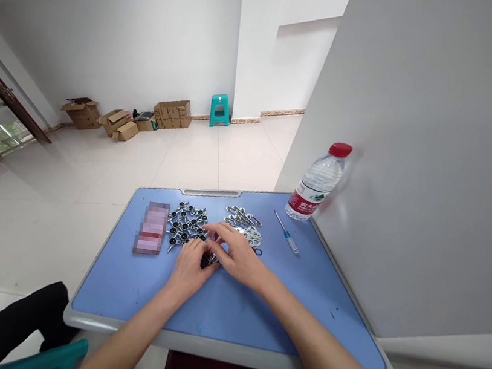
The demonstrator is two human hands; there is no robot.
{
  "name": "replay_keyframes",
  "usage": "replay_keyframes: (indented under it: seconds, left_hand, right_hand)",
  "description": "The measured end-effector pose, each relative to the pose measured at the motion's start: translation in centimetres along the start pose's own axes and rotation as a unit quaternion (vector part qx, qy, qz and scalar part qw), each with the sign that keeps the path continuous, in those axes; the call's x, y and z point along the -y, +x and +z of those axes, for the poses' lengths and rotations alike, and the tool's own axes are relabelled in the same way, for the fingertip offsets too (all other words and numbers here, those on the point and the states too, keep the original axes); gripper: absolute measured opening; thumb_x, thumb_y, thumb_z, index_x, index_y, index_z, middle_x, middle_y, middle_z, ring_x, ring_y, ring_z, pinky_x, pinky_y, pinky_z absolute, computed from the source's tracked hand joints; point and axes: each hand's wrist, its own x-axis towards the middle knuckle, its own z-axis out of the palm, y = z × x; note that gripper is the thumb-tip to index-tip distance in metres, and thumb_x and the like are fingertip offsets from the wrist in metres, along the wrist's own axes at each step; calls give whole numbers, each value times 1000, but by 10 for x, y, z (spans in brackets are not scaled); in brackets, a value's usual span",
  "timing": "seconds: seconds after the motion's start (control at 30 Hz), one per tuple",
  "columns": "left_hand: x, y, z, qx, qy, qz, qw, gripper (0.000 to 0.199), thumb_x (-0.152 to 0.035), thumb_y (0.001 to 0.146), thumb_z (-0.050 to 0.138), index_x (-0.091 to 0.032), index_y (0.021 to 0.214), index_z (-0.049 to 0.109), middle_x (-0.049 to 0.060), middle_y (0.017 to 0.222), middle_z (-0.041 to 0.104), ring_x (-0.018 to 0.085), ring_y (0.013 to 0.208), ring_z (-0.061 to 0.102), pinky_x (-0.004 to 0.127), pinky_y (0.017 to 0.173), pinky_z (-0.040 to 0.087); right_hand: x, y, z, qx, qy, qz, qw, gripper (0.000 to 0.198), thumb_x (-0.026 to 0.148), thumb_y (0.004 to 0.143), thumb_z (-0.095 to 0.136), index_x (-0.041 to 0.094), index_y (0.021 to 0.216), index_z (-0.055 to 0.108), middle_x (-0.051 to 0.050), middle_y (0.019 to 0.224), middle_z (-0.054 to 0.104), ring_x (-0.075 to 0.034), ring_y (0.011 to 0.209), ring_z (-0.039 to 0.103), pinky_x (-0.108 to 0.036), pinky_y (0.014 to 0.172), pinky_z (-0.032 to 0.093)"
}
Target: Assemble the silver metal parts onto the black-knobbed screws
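Observation:
Above the middle of the blue table (121, 289), my left hand (190, 260) closes round a small black-and-metal part (206, 261), partly hidden by the fingers. My right hand (236, 255) meets it from the right, its fingers bent and thumb drawn in; what lies between its fingertips is hidden. Just beyond my hands is a cluster of small metal parts with round black discs (186, 224). Farther right lie several slim shiny metal pieces (241, 215). Flat silver plates (253, 234) and a dark ring (257, 251) show behind my right hand.
A screwdriver (287, 233) and a water bottle with a red cap (314, 185) are at the right, beside a grey partition (435, 174). A blurred pinkish rectangular item (152, 228) lies left. Cardboard boxes (172, 114) and a teal stool (220, 110) stand along the wall. A person's black-clad leg (12, 316) is lower left.

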Motion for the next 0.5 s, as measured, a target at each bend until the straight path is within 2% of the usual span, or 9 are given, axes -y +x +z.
replay_keyframes:
  seconds: [0.3, 0.5]
  left_hand:
    - [0, 1, -1, 4, -6, -5, 1000, 9, -23, 83, 60, -20, 80, 53, 2, 87, 62, 21, 86, 56, 35, 76, 43]
    - [0, 1, 0, -1, -3, -10, 1000, 9, -21, 81, 63, -19, 82, 54, 3, 88, 63, 22, 86, 56, 35, 75, 44]
  right_hand:
    - [3, 3, -1, 19, 15, -16, 1000, 38, 13, 94, 42, 25, 127, 56, -5, 96, 67, -17, 88, 61, -35, 81, 51]
    - [3, 3, 4, 0, -21, -8, 1000, 32, 14, 93, 44, 23, 119, 61, -6, 95, 62, -17, 82, 60, -32, 76, 51]
